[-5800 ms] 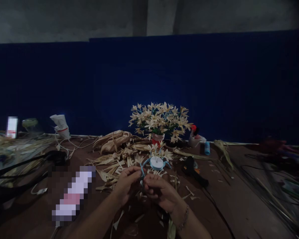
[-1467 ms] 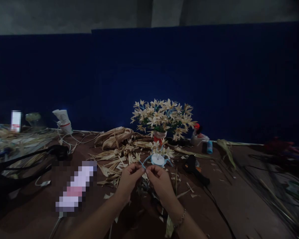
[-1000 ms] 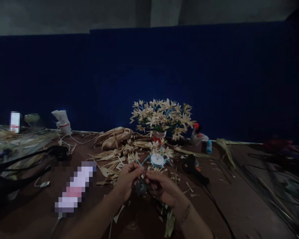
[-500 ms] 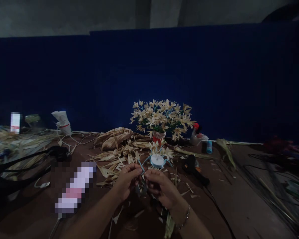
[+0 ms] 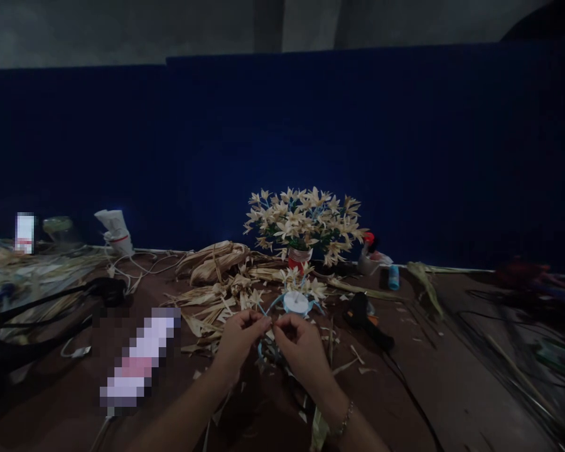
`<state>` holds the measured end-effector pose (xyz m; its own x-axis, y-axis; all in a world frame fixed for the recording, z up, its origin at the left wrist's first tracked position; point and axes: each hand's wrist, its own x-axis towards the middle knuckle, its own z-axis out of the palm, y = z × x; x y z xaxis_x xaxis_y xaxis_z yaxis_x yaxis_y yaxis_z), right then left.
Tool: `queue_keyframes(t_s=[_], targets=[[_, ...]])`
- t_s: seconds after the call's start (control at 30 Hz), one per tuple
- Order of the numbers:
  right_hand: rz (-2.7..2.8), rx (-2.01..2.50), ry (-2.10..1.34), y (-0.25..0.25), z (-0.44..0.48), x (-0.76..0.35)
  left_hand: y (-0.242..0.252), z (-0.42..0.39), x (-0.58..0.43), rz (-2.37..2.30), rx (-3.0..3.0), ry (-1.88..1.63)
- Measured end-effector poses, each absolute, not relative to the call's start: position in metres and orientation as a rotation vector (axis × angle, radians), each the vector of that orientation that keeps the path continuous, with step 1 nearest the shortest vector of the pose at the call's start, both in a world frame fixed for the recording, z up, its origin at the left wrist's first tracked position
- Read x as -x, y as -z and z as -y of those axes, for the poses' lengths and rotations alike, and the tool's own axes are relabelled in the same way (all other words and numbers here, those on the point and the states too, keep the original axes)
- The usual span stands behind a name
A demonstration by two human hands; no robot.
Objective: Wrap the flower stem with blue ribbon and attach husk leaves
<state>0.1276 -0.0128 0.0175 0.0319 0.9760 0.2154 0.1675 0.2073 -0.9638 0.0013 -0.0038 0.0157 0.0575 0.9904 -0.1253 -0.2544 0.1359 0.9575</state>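
The blue strand (image 5: 265, 312) sits low in the frame's centre, pinched between the fingertips of both hands. The left hand (image 5: 239, 338) and right hand (image 5: 302, 344) are closed on it, thumbs nearly meeting, likely because so thin a thing needs a tight, close hold. It runs toward the tape roll (image 5: 295, 302) just beyond, below the pale flowers (image 5: 306, 220). Dim light hides whatever hangs beneath the hands — the surface (image 5: 452, 376) there is dark.

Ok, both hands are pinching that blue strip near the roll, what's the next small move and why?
Probably ease the right hand slightly aside to tighten the blue strip: the left hand pinches it too, close beside, just before the roll.
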Motion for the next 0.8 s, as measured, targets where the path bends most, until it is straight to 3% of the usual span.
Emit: queue_keyframes(t_s=[0.27, 0.37, 0.8], targets=[[1.262, 1.288, -1.039, -0.007, -0.001, -0.137, -0.013, -0.002, 0.003, -1.018, -0.893, -1.222], [1.149, 1.453, -0.703, 0.006, -0.02, -0.157, -0.012, -0.006, 0.005, -0.98, -0.855, -1.223], [1.524, 1.759, -0.211, 0.021, -0.061, -0.18, -0.005, -0.011, 0.01, -0.944, -0.869, -1.193]])
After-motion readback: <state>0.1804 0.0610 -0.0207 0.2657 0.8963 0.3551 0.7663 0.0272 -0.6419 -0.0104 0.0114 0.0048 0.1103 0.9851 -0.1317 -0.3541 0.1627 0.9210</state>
